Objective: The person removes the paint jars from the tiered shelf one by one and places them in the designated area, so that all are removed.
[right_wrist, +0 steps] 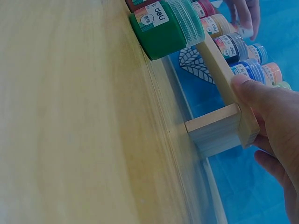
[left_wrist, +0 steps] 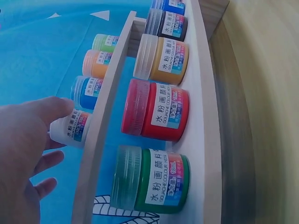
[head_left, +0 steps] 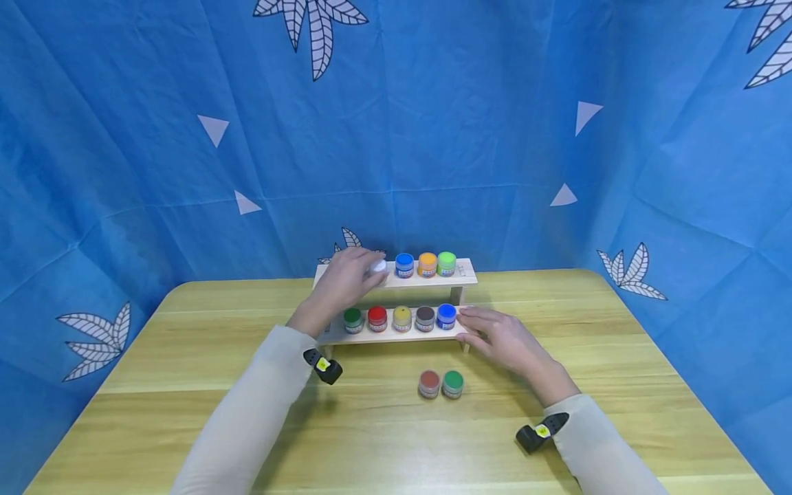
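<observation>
My left hand (head_left: 348, 276) is at the left of the upper shelf of a two-step wooden rack (head_left: 396, 337). Its thumb and index finger hold a white gouache paint jar (left_wrist: 70, 128), which stands on the board beside a blue jar (left_wrist: 87, 92). The other fingers are spread behind it. At the lower shelf's right end, my right hand (head_left: 502, 337) grips the board, thumb on the front edge next to a dark blue jar (head_left: 446, 316). Farther left on that shelf stand black (head_left: 425, 318), yellow (head_left: 402, 318), red (head_left: 377, 318) and green (head_left: 353, 320) jars.
An orange jar (head_left: 427, 265) and a light green jar (head_left: 446, 264) stand at the right on the upper shelf. In front of the rack, a reddish-brown jar (head_left: 429, 383) and a green jar (head_left: 453, 383) are on the wooden table (head_left: 383, 440). Blue cloth (head_left: 433, 137) hangs behind.
</observation>
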`<state>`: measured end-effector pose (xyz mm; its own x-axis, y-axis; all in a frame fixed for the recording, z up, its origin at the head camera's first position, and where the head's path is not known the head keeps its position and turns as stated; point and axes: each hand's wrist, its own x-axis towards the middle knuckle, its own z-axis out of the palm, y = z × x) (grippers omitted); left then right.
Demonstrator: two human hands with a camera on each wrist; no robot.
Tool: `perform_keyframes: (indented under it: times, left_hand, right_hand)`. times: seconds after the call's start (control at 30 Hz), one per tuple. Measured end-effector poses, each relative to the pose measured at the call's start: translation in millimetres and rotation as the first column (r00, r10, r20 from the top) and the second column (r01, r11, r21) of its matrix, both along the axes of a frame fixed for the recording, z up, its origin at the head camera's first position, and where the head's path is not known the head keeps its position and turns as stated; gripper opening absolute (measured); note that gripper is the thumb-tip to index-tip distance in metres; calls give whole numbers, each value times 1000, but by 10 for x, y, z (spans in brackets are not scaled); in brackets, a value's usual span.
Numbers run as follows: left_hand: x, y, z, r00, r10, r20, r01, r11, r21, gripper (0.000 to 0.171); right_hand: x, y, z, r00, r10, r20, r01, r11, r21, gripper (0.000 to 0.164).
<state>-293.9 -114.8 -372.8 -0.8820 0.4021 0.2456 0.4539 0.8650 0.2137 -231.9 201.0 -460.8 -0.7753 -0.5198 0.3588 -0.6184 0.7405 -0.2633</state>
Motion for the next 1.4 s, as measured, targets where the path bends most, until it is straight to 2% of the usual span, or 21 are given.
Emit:
perform_keyframes:
  times: [0.4, 0.6, 0.9, 1.17, 1.4]
  left_hand:
    - [221, -74, 16, 997, -27, -76, 26, 1000, -10, 46]
    - [359, -94, 1, 988, -78, -135, 77, 997, -7, 43]
    - [522, -75, -60, 974, -152, -167, 161, 986, 38, 39]
    - [676, -44, -116, 986, -142, -88, 151, 982, 116, 41]
    - [748, -25, -214, 975, -204, -87, 217, 958, 190, 37]
  right_hand:
    - [-12, 19, -14, 1000, 2, -1, -2, 1000, 6, 45]
    - [-3, 10, -7, 1000, 2, 3, -2, 1000, 2, 44]
    - [5, 8, 0, 1000, -4, 15, 4, 1000, -1, 45]
    - [10, 3, 7, 1000, -1, 2, 1, 1000, -6, 46]
    - [6, 1, -3, 1000, -4, -2, 4, 1000, -8, 45]
